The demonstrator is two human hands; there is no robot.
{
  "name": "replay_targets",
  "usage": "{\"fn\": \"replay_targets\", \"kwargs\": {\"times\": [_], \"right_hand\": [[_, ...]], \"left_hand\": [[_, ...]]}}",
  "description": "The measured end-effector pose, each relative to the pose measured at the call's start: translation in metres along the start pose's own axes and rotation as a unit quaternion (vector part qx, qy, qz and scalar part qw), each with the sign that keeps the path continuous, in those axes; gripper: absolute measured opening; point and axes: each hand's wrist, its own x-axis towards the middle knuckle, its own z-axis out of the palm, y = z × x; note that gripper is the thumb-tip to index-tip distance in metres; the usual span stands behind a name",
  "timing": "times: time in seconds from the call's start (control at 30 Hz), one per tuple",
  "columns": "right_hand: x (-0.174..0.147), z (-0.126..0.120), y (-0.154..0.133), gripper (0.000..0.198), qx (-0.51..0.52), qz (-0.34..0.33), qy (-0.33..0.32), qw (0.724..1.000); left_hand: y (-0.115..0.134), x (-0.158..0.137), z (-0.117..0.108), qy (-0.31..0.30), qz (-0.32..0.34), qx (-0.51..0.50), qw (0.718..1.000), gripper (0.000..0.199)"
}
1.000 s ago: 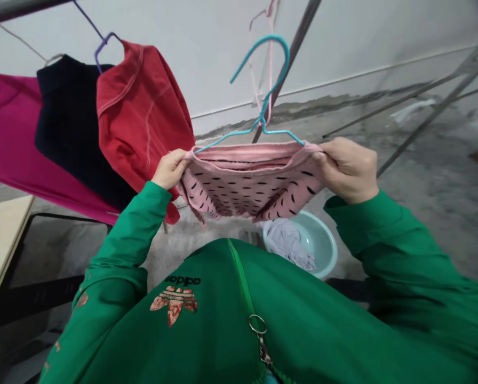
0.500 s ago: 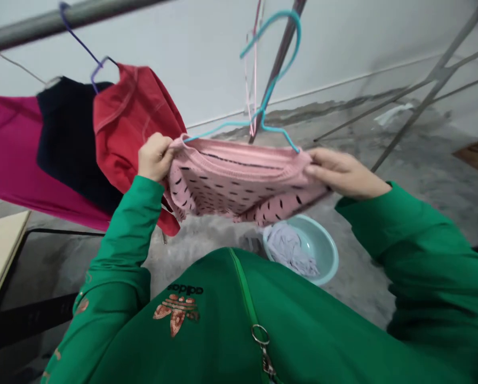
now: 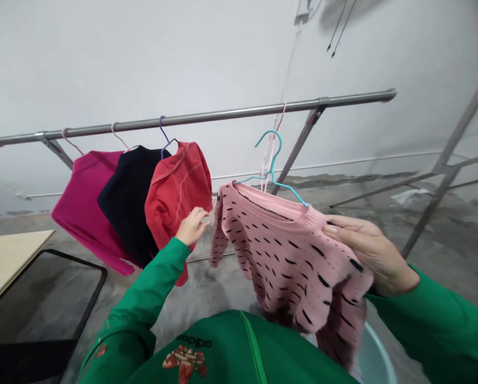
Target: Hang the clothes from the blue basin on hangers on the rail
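A pink sweater [image 3: 279,240] with short black dashes hangs on a light-blue hanger [image 3: 271,173], whose hook stands below the rail and apart from it. My right hand [image 3: 369,250] pinches the sweater's shoulder at the right, thumb on the front. Off the sweater's left side, my left hand [image 3: 193,225] is held with its fingers apart and nothing in them. It is nearest to a red top [image 3: 178,186] on a purple hanger [image 3: 165,136]; whether it touches that top I cannot tell.
A metal rail [image 3: 223,113] crosses the view, bearing a navy garment [image 3: 129,186], a magenta garment [image 3: 89,202] and a pink hanger [image 3: 281,118]. Below the sweater a light-blue basin [image 3: 377,357] is partly hidden. A pale tabletop [image 3: 10,261] lies at left, metal bars [image 3: 443,165] at right.
My left hand has let go of the sweater's left shoulder and moved away from it. The sweater now hangs down at full length from the hanger. The view has tilted up, showing the rail.
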Motion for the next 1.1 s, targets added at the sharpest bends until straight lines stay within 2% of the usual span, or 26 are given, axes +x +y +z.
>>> {"fn": "replay_targets", "kwargs": {"times": [0.13,0.3,0.43,0.57,0.73,0.97,1.03,1.1], "right_hand": [[0.037,0.041,-0.005,0.02,-0.019,-0.115,-0.029,0.993],[0.104,0.097,-0.004,0.02,-0.067,-0.239,-0.007,0.969],[0.154,0.133,-0.006,0.02,-0.126,-0.284,-0.002,0.951],[0.184,0.16,0.002,0.019,-0.202,-0.271,0.012,0.941],[0.195,0.177,0.024,0.021,-0.287,-0.246,0.02,0.926],[0.191,0.188,0.038,0.023,-0.324,-0.23,0.028,0.917],[0.175,0.185,0.058,0.038,-0.341,-0.268,0.031,0.9],[0.151,0.174,0.094,0.062,-0.366,-0.328,0.024,0.871]], "left_hand": [[0.002,-0.033,0.013,-0.048,-0.008,-0.001,0.999,0.02],[0.006,-0.061,0.022,-0.083,-0.004,-0.001,0.997,0.018],[0.004,-0.077,0.023,-0.09,-0.014,-0.013,0.996,0.018],[-0.002,-0.089,0.024,-0.104,-0.032,-0.01,0.994,0.017],[-0.006,-0.098,0.024,-0.14,-0.053,0.0,0.989,0.016],[0.001,-0.1,0.028,-0.187,-0.046,0.008,0.981,0.018],[0.007,-0.098,0.033,-0.224,-0.031,0.017,0.974,0.018],[0.015,-0.097,0.04,-0.275,-0.005,0.025,0.961,0.018]]}}
